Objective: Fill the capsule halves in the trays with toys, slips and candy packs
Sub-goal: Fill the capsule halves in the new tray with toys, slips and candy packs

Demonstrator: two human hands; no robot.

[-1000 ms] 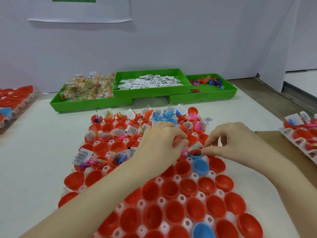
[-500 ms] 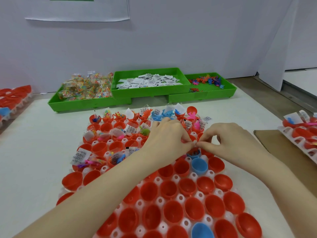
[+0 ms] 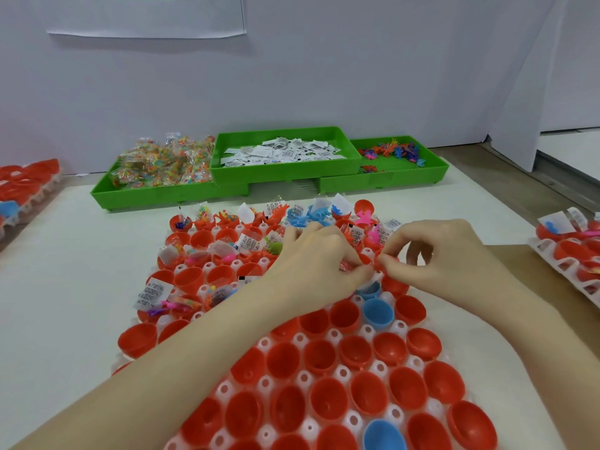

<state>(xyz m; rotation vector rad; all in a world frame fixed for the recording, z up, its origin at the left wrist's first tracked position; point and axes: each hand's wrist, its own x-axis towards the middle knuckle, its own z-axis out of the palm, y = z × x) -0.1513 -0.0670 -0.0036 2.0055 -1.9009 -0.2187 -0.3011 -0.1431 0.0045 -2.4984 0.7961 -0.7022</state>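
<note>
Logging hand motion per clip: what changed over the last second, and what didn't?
The right hand moved left until its fingertips met the left hand; both now pinch something small, too hidden to identify, above the blue capsule half, where a second ago they were apart. The capsule tray, its empty halves and the three green bins stayed as they were.

Capsule tray (image 3: 328, 339) at frame centre on bench (image 3: 65, 287). Three supply trays across upper middle: candy packs (image 3: 162, 164) left, slips (image 3: 282, 152) centre, toys (image 3: 393, 152) right.
</note>
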